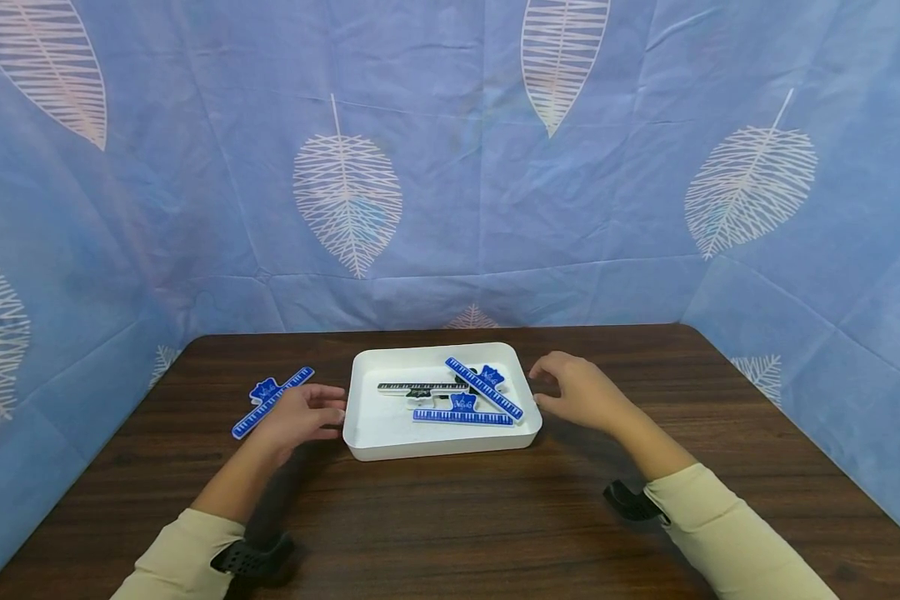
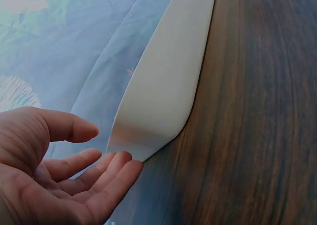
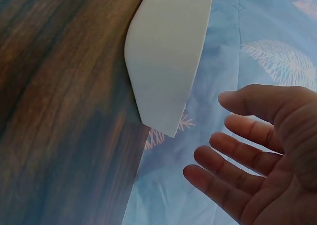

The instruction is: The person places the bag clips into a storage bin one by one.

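Observation:
A shallow white tray (image 1: 371, 448) rests on the table between the two hands. Inside it lie several long clips with piano-key stripes: a blue clip (image 1: 462, 417) along the front, another blue clip (image 1: 487, 390) slanting across the right part, and a black-and-white clip (image 1: 420, 387) behind. My left hand (image 1: 300, 417) is at the tray's left side, fingers loosely bent, fingertips right at the outer wall (image 2: 161, 71). Off the right side, my right hand (image 1: 581, 392) has its fingers spread and relaxed, with a gap to the wall in the right wrist view. Neither hand grips anything.
One more blue piano-key clip (image 1: 270, 405) lies on the dark wooden table (image 1: 450, 525), left of the tray and just beyond the left hand. Blue cloth (image 1: 450, 183) with white leaf prints hangs behind the table and along both sides.

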The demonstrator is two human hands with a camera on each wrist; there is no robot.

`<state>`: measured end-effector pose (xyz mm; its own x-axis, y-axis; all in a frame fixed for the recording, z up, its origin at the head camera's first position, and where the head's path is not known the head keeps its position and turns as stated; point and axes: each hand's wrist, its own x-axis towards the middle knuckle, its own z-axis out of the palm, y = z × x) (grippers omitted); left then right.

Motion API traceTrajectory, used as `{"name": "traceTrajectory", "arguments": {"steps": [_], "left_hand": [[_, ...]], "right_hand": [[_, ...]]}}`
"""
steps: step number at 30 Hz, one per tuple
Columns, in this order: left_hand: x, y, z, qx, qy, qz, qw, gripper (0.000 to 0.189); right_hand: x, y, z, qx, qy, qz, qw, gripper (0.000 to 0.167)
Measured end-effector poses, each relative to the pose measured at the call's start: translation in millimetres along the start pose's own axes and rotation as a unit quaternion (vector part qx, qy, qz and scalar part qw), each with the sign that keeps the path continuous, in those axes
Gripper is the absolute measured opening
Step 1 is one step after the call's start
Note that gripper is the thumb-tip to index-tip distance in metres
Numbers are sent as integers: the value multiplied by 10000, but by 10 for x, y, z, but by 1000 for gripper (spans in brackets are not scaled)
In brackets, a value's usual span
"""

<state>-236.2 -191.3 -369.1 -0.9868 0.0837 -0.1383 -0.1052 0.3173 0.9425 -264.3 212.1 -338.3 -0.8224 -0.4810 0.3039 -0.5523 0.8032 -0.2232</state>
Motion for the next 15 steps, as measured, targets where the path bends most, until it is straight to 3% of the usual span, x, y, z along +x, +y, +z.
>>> {"name": "traceTrajectory", "arguments": {"steps": [6, 15], "left_hand": [[-40, 13, -57, 387, 153, 108, 9991, 40], [-111, 43, -153, 868, 336, 552, 9941, 39]], "right_hand": [[-15, 11, 0, 26, -15, 168, 9999, 30], [52, 32, 17, 322, -253, 606, 9973, 31]]}}
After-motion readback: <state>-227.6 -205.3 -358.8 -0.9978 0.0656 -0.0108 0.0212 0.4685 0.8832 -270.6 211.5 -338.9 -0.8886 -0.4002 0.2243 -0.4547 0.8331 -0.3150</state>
